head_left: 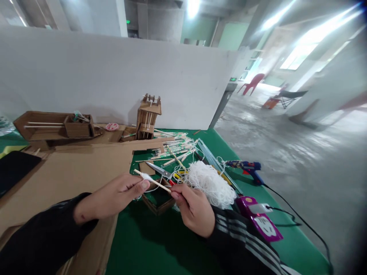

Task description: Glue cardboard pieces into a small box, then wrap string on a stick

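Between my hands runs a thin wooden stick (161, 185), slanting down to the right. White string (147, 177) is wound in a small bundle near its left end. My left hand (117, 193) pinches the stick at that wound part, thumb on top. Fingers closed, my right hand (195, 210) grips the stick's other end. A strand of string hangs below the stick. Under it sits a small open cardboard frame (157, 208) on the green table. Behind lie open scissors (160, 170) with red-and-yellow handles, and to the right a big loose heap of white string (210, 183).
Several wrapped chopsticks (180, 145) lie scattered behind the scissors. A blue glue gun (249, 168) and a purple power strip (259, 219) are on the right. Cardboard sheets (86, 164) cover the left, with a cardboard tower (148, 116) and a long cardboard structure (54, 126) against the white partition.
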Demonstrator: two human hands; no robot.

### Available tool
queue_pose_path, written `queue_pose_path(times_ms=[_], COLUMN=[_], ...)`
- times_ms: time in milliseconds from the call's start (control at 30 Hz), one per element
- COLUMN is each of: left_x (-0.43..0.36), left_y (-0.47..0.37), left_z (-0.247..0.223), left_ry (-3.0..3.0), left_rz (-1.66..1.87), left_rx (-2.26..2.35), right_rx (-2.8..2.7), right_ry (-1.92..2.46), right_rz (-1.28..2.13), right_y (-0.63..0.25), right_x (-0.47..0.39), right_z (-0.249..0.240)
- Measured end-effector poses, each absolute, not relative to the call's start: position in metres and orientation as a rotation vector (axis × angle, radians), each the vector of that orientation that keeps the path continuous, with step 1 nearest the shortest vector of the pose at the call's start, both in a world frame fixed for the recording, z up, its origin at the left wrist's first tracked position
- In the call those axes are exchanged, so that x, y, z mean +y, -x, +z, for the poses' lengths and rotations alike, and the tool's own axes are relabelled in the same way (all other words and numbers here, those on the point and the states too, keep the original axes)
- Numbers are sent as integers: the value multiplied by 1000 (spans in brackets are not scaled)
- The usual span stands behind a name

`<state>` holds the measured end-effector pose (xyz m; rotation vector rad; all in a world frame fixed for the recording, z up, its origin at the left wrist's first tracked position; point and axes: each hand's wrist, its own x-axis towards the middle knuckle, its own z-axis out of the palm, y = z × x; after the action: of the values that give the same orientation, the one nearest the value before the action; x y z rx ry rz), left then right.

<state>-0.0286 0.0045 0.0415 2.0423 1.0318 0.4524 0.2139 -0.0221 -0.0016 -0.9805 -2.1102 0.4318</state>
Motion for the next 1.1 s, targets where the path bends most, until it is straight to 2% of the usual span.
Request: queue_pose_path(times_ms=[200, 400, 567, 767, 967, 1100], left_x=[4, 3, 3, 2, 2, 2], left_y=[29, 28, 30, 28, 28, 29], left_z=[41, 43, 40, 42, 43, 43], left_ry=[-2050, -2046, -2045, -2044, -2051, -2055], left_rz=[452, 470, 459, 470, 465, 483], left_rx=[1010, 1014, 1009, 1012, 1015, 1020], right_rx=[-2046, -2149, -2071, -2155, -2070, -2119], right_ry=[1072, 937, 1067, 936, 1082, 948], right_rz=[514, 494, 519, 483, 521, 468], right_y=[-212, -216, -214, -217, -214, -216], right_x=[-25, -21, -23, -20, -24, -22], right_z=[-1, 0, -1, -1, -1, -1])
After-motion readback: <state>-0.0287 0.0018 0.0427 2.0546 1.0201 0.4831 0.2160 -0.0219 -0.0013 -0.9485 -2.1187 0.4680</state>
